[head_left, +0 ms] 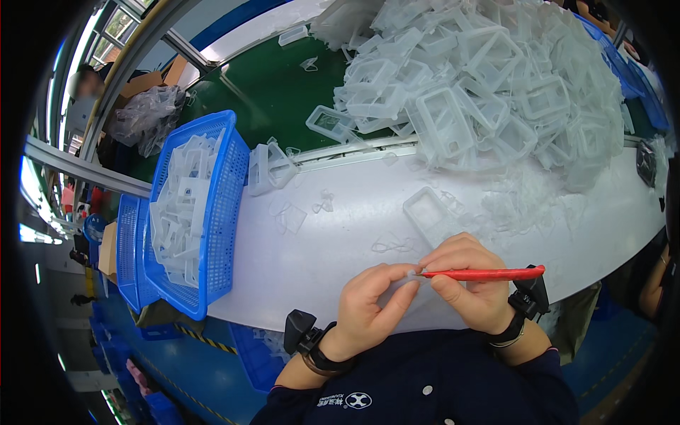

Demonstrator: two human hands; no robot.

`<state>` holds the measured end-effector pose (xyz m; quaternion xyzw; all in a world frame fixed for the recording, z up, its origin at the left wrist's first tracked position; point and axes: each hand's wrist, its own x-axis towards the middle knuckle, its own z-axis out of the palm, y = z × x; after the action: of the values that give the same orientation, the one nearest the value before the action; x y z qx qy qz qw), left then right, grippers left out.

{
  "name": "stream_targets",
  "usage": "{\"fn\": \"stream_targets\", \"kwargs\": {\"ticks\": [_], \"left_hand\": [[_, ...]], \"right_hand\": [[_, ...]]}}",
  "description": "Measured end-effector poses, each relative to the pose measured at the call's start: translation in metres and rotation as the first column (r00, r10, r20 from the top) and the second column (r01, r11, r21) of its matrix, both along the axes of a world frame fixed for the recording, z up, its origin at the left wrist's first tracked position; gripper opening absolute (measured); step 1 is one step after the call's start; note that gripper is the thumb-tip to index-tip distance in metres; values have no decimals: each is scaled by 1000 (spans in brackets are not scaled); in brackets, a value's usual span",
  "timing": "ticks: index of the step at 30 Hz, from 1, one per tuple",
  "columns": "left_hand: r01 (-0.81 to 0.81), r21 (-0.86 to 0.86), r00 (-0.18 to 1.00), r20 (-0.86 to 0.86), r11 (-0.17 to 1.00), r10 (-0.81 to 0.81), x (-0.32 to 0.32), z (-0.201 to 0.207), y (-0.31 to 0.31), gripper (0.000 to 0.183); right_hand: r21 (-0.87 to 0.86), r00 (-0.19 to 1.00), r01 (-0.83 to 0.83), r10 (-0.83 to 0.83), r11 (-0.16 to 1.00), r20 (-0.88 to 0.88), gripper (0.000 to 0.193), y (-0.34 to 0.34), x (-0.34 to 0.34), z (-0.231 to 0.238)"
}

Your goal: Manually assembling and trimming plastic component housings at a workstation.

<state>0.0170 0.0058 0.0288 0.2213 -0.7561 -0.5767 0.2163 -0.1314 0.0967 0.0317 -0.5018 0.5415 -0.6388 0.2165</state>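
Observation:
My left hand [372,301] is closed, thumb and forefinger pinching a small piece of translucent plastic [411,275], mostly hidden by the fingers. My right hand [476,287] is wrapped round a slim red-handled tool [496,274]. The tool lies level, its thin tip meeting the plastic between my two hands. Just beyond the right hand, a clear rectangular plastic frame [409,207] rests on the white tabletop [333,248]. Thin plastic scraps [392,246] are on the table in front of my fingers.
A large heap of translucent plastic frames [446,120] rises at the far right, over a green surface [276,92]. To the left, a blue basket [221,234] holds white plastic parts. A blue bin [251,358] stands below the table's near edge. Another person's arm [655,280] shows at far right.

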Motion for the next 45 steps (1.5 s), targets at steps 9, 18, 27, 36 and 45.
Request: {"fn": "stream_targets", "kwargs": {"ticks": [9, 18, 27, 36, 45], "left_hand": [[-73, -289, 996, -61, 954, 58, -4, 0, -5, 15], [-81, -404, 996, -52, 911, 66, -4, 6, -3, 14], [32, 273, 980, -198, 961, 23, 4, 0, -13, 21], [-261, -87, 929, -294, 961, 225, 0, -15, -6, 30], [5, -160, 987, -158, 987, -30, 1, -11, -10, 27]], "right_hand": [[-34, 971, -24, 15, 999, -239, 15, -6, -3, 6], [-300, 666, 2, -225, 954, -711, 24, -4, -2, -4], [173, 910, -54, -23, 984, 415, 7, 12, -42, -6], [113, 933, -325, 299, 939, 200, 11, 13, -14, 3], [126, 931, -173, 204, 977, -304, 15, 9, -4, 8]]}}
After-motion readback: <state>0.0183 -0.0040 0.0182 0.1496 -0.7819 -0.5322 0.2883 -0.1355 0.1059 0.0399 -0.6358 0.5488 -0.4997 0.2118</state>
